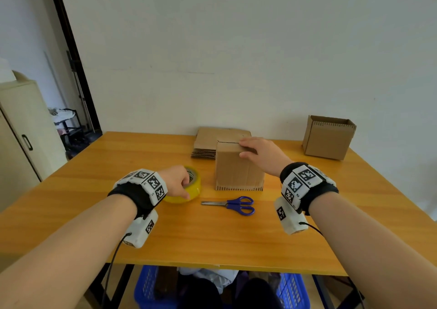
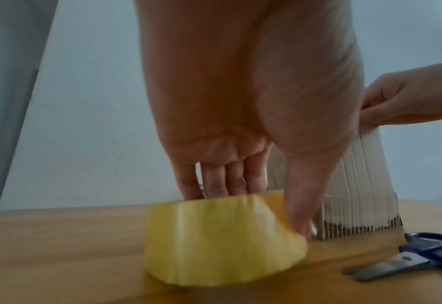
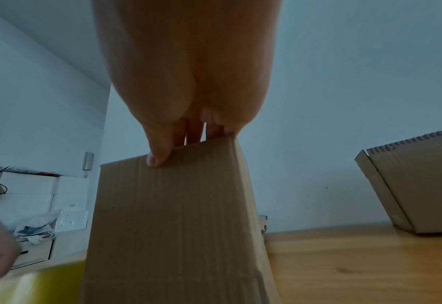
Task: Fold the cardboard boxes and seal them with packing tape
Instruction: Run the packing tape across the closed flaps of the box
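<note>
tape (image 1: 189, 190) on bench (image 1: 236, 237) is held in left hand (image 1: 176, 181) grip, fingers in core, thumb outside. box (image 1: 236, 169), right of that grip, is pressed under right hand (image 1: 260, 153), fingers flat on top, thumb on front. scissors (image 1: 233, 205) lie between.

Blue-handled scissors (image 1: 233, 205) lie flat on the wooden table (image 1: 236, 242), about midway between its left and right edges and nearer its front edge, blades closed and pointing toward the left edge. A pale wall (image 1: 236, 48) stands behind the table's far edge. Beyond the left edge stands a cream cabinet (image 1: 21, 131) with a dark handle, and farther back a dark door frame (image 1: 71, 55) and a low black rack (image 1: 68, 124). Under the front edge sit blue plastic baskets (image 1: 146, 289) holding crumpled white material (image 1: 208, 278).
</note>
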